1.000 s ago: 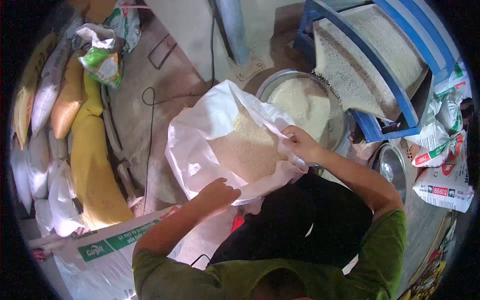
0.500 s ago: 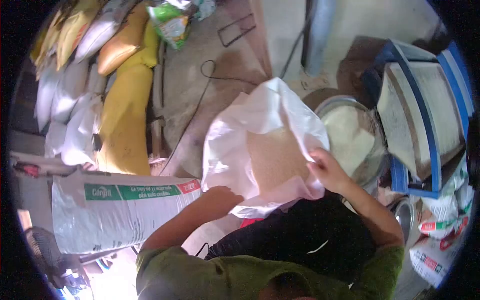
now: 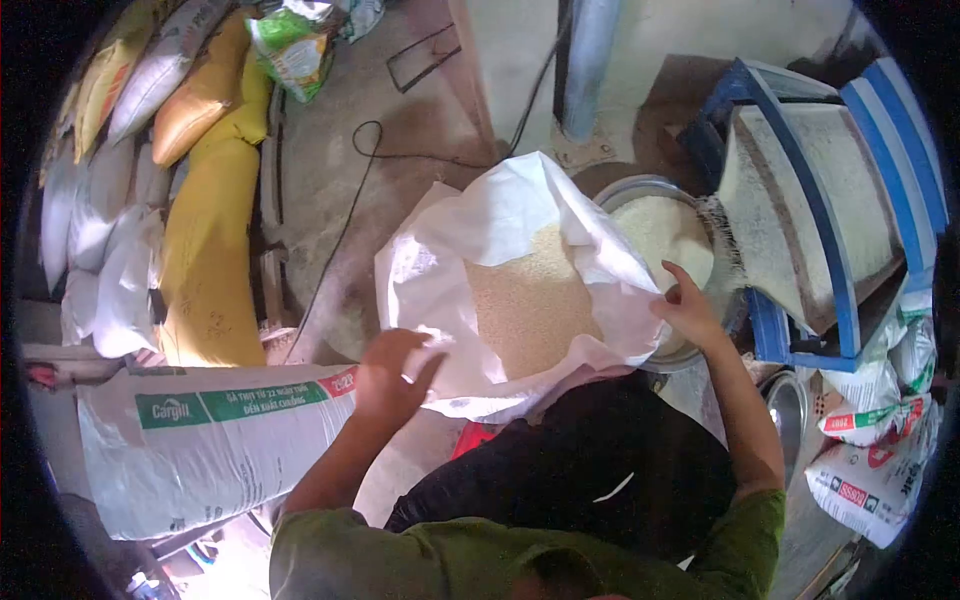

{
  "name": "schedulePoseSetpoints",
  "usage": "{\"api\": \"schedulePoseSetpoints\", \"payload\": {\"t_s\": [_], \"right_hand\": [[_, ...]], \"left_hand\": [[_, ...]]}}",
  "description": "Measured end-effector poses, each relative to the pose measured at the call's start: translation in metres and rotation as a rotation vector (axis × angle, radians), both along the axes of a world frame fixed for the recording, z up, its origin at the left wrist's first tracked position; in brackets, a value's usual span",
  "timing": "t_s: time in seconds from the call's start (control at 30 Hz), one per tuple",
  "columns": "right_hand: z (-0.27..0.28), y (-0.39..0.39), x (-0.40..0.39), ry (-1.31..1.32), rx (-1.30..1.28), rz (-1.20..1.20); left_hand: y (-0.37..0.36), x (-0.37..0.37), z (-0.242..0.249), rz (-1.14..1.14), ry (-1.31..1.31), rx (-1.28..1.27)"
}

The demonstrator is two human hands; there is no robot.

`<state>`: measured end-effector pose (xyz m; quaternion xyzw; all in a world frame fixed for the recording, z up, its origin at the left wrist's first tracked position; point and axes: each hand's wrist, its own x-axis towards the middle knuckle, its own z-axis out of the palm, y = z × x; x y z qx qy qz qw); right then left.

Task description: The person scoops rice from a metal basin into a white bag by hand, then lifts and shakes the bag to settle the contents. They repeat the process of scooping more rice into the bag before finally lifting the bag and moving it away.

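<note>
A white woven sack [image 3: 415, 270] stands with its mouth spread wide, and light-brown grain [image 3: 530, 305] shows inside. At its left rim is my left hand [image 3: 392, 375], thumb and fingers apart, with nothing between them. My right hand [image 3: 690, 308] is at the opposite rim, its fingers spread and one pointing up, fingertips right by the sack's edge. Behind that hand a round metal basin [image 3: 625, 190] holds pale, fine grain [image 3: 665, 235]. The near side of the sack leans by my dark-clothed leg [image 3: 620, 450].
A large Cargill feed bag [image 3: 210, 465] lies at left. Yellow sacks [image 3: 215, 270] and white sacks [image 3: 125, 290] are piled behind it. On the right stands a blue-framed chute [image 3: 800, 200], with printed bags [image 3: 865, 480] below. A black cable [image 3: 345, 240] crosses the floor.
Both hands have loosened from the sack's rim and their fingers have spread. My left hand has moved up and left, my right slightly outward. The whole view has shifted a little.
</note>
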<state>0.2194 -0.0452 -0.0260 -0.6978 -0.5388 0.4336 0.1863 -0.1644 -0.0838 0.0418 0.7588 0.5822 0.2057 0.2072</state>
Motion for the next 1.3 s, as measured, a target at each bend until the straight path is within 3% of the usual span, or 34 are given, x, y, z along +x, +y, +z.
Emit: {"api": "schedulePoseSetpoints", "payload": {"t_s": [0.07,0.13,0.2,0.23,0.27,0.33,0.37,0.47,0.6,0.67,0.7,0.73,0.8,0.83,0.9,0.93,1.0,1.03,1.07,1.13,1.17,1.2,1.27,1.3], "right_hand": [[-0.009,0.001,0.006,0.011,-0.024,-0.025],[-0.003,0.003,-0.005,0.016,-0.008,-0.012],[-0.02,0.008,-0.007,0.027,-0.016,-0.047],[-0.026,0.011,-0.008,0.045,-0.015,-0.052],[-0.019,0.014,-0.015,0.04,-0.017,-0.082],[-0.003,0.02,-0.028,-0.225,0.022,-0.052],[0.0,0.021,-0.028,-0.227,0.014,-0.083],[0.002,0.023,-0.018,-0.291,-0.015,0.02],[-0.023,0.016,0.015,-0.013,0.154,0.074],[-0.041,0.012,0.041,0.638,-0.034,-0.09],[-0.024,0.005,0.052,0.522,-0.071,-0.185],[-0.047,0.003,0.071,0.522,-0.066,-0.202],[-0.127,-0.003,0.116,0.073,-0.024,-0.17],[-0.149,-0.006,0.132,0.073,-0.026,-0.184],[-0.192,-0.006,0.163,-0.309,-0.091,-0.22],[-0.227,-0.006,0.182,-0.311,-0.086,-0.233],[-0.298,-0.007,0.204,-0.86,0.384,0.021],[-0.255,0.005,0.199,-1.517,0.204,0.443],[-0.289,0.019,0.201,-1.505,0.203,0.438],[-0.349,0.039,0.181,0.219,0.368,-0.476],[-0.285,0.051,0.162,0.408,0.14,-0.912],[-0.308,0.053,0.153,0.416,0.126,-0.913],[-0.362,0.057,0.145,-0.617,0.494,-0.665],[-0.358,0.057,0.14,-0.623,0.494,-0.672]], "left_hand": [[0.006,0.003,0.008,0.199,0.079,0.068],[0.013,-0.011,-0.017,0.171,0.179,0.099],[0.024,-0.015,-0.035,0.167,-0.132,-0.098],[0.026,-0.001,-0.019,0.217,-0.259,-0.398],[0.028,0.002,-0.024,0.187,-0.257,-0.405],[0.027,0.007,-0.038,0.267,0.088,-0.232],[0.031,0.02,-0.023,0.214,0.237,0.039],[0.045,0.053,0.019,0.045,0.151,0.221],[0.076,0.131,0.02,-0.569,-0.052,0.047],[0.089,0.199,0.024,-0.704,-0.219,-0.103],[0.095,0.238,0.008,-0.707,-0.285,-0.185],[0.104,0.277,-0.02,-0.705,-0.353,-0.265],[0.135,0.355,-0.106,-0.713,-0.046,-0.272],[0.147,0.385,-0.149,-0.716,0.153,-0.272],[0.158,0.422,-0.207,-0.44,0.382,-0.426],[0.163,0.435,-0.228,-0.45,0.383,-0.416],[0.167,0.446,-0.276,-0.208,0.361,-0.195],[0.174,0.448,-0.334,-0.257,0.344,0.113],[0.176,0.456,-0.334,-0.262,0.356,0.112],[0.17,0.461,-0.336,-0.116,0.154,0.07],[0.18,0.465,-0.347,-0.373,0.521,-0.153],[0.174,0.464,-0.343,-0.373,0.533,-0.164],[0.159,0.482,-0.315,0.022,-0.056,-0.506],[0.147,0.489,-0.34,0.275,-0.408,-0.353]]}}
